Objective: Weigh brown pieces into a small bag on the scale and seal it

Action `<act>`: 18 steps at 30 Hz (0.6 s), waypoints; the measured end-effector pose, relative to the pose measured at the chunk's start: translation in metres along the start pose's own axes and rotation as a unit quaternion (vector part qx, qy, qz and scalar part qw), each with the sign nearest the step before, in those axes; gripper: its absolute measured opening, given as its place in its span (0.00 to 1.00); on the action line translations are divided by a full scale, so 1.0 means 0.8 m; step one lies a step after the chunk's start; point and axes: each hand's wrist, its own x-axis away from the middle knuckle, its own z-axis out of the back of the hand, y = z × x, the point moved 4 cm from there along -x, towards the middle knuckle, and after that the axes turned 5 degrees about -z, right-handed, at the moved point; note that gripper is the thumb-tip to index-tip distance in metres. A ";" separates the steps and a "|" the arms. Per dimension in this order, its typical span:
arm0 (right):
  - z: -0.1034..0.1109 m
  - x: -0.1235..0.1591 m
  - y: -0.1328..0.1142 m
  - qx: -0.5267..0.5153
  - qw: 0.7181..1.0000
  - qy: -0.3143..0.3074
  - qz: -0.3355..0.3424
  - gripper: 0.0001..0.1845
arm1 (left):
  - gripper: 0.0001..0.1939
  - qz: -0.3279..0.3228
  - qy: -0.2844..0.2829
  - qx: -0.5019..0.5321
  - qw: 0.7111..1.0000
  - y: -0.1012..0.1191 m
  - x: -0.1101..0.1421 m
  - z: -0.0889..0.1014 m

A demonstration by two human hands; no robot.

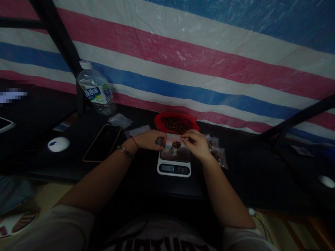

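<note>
The small cup of dried brown pieces (176, 145) sits on the steel plate of the white digital scale (169, 157), on the black counter (243, 174). The right hand (196, 143) is over the plate's right side, thumb and forefinger brought together beside the cup; whether a piece is pinched between them is too small to tell. The left hand (152, 140) is at the plate's left edge, its fingers curled; I cannot tell whether they are closed on anything.

Handling pieces this light probably calls for a fine fingertip pinch, kept just above the cup so that nothing scatters. Neither hand should lean on the plate, since even a light touch could upset the reading; its digits are too blurred to trust.

Just behind the scale, the red plastic bag (157, 122) lies open with more dried pieces, close enough that it could brush the plate. Filled zip bags (219, 157) lie beside the right wrist, where a sleeve or forearm might catch them. Past the left hand are clear plastic bags (120, 120), a dark-screened phone (102, 143) and a large clear bottle (97, 91), all off the scale.
</note>
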 end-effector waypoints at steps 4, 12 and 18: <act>-0.001 0.000 0.001 -0.008 1.000 -0.006 -0.004 0.03 | 0.06 -0.005 0.036 0.013 0.999 -0.006 -0.002 -0.001; -0.003 0.001 0.003 -0.001 1.000 -0.021 -0.014 0.04 | 0.05 -0.012 0.111 0.031 0.993 -0.009 -0.002 0.005; -0.002 0.000 0.005 0.000 1.000 -0.017 -0.014 0.03 | 0.06 -0.045 0.191 0.079 0.977 0.019 -0.003 0.012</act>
